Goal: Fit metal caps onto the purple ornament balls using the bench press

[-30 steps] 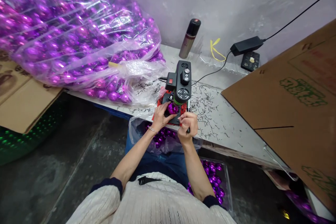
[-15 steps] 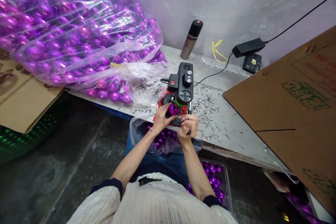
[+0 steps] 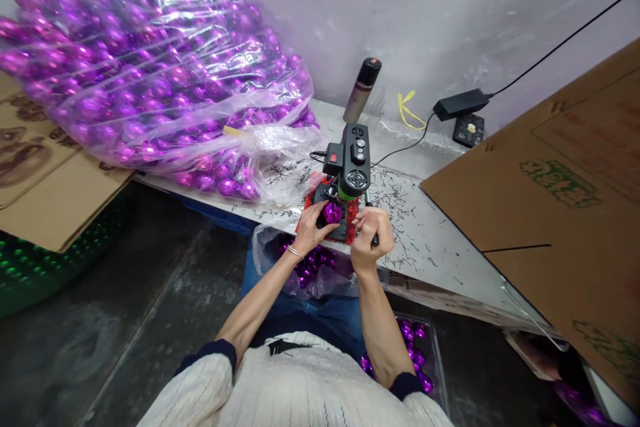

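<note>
Across the head view, a pale tabletop (image 3: pixel 437 250) strewn with black bits (image 3: pixel 389 190) meets the wall (image 3: pixel 440 20), with a bag of balls (image 3: pixel 175 87) at ten o'clock. One purple ball (image 3: pixel 333 213) sits at seven o'clock of the black machine (image 3: pixel 354 159). The left hand (image 3: pixel 311 232) curves around the ball's eight-o'clock side; whether it grips, I cannot tell. At the ball's four o'clock, the right hand (image 3: pixel 371 233) is closed around a lever handle (image 3: pixel 375 240)

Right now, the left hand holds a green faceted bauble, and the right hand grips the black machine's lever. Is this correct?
Not the colour: the head view shows a purple faceted bauble in the left hand; the right hand grips the lever.
</note>
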A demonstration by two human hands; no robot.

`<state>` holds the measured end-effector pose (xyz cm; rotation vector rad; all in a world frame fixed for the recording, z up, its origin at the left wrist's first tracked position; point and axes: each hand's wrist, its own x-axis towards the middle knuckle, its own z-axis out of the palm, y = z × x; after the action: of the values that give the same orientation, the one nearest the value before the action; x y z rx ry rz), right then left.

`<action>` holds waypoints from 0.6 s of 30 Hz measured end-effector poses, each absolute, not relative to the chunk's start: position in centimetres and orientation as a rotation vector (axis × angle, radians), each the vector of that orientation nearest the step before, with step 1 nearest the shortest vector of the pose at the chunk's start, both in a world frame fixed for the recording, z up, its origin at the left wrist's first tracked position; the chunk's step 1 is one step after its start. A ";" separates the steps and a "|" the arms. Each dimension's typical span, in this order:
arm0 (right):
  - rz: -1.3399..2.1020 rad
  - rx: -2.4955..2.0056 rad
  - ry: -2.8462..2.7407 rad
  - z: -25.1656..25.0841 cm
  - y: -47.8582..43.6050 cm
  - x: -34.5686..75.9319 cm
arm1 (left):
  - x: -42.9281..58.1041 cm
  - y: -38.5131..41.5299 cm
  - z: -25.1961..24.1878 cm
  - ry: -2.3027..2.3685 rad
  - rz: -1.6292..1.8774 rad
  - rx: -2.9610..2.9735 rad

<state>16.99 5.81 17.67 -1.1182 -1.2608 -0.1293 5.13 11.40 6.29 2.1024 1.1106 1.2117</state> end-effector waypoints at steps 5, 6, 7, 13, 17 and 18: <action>-0.107 -1.136 -1.308 18.5 5.3 17.1 | 2.3 6.1 5.8 0.970 1.060 2.359; -0.110 -1.128 -1.309 18.1 5.3 17.0 | 1.6 5.2 5.8 0.944 1.032 2.401; -0.108 -1.121 -1.306 17.7 5.2 16.9 | 0.9 4.8 5.9 0.931 1.022 2.423; -0.076 -1.121 -1.269 16.5 5.1 16.6 | -1.6 13.7 8.7 1.360 1.090 2.209; -0.066 -1.131 -1.267 16.5 5.1 16.7 | -1.8 24.2 11.2 1.692 0.810 2.114; -0.069 -1.129 -1.272 16.5 5.1 16.7 | -1.8 26.1 11.7 1.756 0.720 2.124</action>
<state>16.68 5.06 16.47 -1.1291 -1.2717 -0.0689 -1.80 26.12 11.72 2.1240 1.7558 0.7197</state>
